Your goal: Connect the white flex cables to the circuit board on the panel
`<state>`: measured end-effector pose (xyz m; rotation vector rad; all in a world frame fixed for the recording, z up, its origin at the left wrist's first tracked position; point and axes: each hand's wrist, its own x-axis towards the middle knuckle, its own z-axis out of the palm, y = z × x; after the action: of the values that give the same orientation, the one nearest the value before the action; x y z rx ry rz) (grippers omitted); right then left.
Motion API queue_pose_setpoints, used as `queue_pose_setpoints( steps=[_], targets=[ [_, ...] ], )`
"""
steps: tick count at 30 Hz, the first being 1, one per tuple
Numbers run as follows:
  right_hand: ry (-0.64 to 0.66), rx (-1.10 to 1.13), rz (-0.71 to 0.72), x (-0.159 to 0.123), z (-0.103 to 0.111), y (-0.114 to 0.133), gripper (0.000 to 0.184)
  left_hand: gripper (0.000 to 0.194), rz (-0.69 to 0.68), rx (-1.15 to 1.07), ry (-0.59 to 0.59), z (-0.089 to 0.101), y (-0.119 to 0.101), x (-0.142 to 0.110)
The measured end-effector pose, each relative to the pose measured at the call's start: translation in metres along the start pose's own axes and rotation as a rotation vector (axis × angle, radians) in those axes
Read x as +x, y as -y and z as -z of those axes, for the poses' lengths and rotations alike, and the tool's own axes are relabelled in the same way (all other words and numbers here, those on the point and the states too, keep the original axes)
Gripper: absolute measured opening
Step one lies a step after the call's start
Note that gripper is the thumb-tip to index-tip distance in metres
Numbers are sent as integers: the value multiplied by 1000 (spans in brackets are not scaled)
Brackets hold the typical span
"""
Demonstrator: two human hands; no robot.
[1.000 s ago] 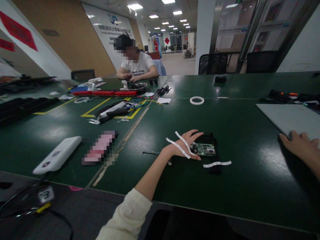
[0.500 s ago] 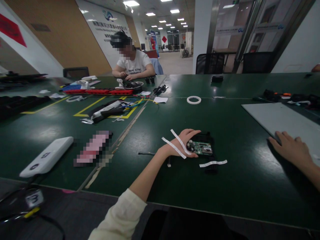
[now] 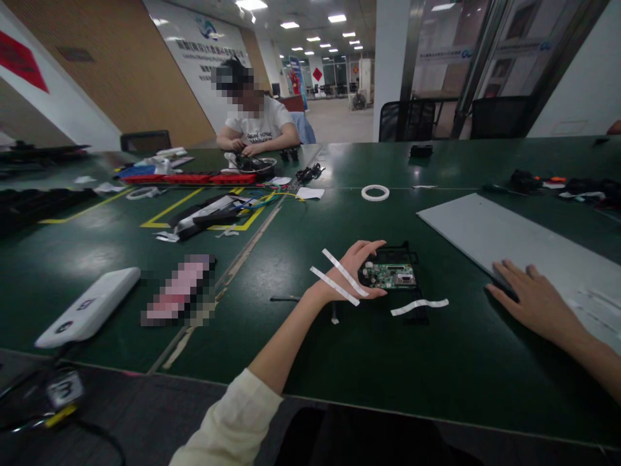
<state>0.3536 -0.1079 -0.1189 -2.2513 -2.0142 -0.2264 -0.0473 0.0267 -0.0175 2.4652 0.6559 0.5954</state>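
Observation:
My left hand (image 3: pixel 358 270) spans the left end of a green circuit board (image 3: pixel 395 276) in a black frame, fingers at the far side and thumb at the near side. Two white tape strips (image 3: pixel 334 285) lie across the back of this hand. Another white tape strip (image 3: pixel 420 306) is over the frame's near edge. On the right, my right hand (image 3: pixel 533 301) rests with fingers stretched out on the left edge of a flat light-grey panel (image 3: pixel 495 226). Its thumb is beside the panel edge.
A roll of white tape (image 3: pixel 375 193) lies beyond the circuit board. To the left are a white power bank (image 3: pixel 90 307) and a blurred pink object (image 3: pixel 179 288). Across the table (image 3: pixel 310 226), a person (image 3: pixel 259 126) sits by red bins (image 3: pixel 194 179), with wires and a black-and-white device nearby.
The light-grey panel has slid left towards the circuit board, along with my right hand. My left hand stays at the board, which now shows more plainly.

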Motion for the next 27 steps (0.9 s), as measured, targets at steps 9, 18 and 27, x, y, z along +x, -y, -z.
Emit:
queue_pose_setpoints(
  steps=[9,18,27],
  targets=[
    [51,78,233,-22,34,72,65,90,-27,23,-34,1,-7,2],
    [151,204,455,-51,68,116,63,83,-26,31,-16,17,-21,3],
    [118,317,735,-58,79,135,54,76,-88,38,-92,-1,-5,5]
  ],
)
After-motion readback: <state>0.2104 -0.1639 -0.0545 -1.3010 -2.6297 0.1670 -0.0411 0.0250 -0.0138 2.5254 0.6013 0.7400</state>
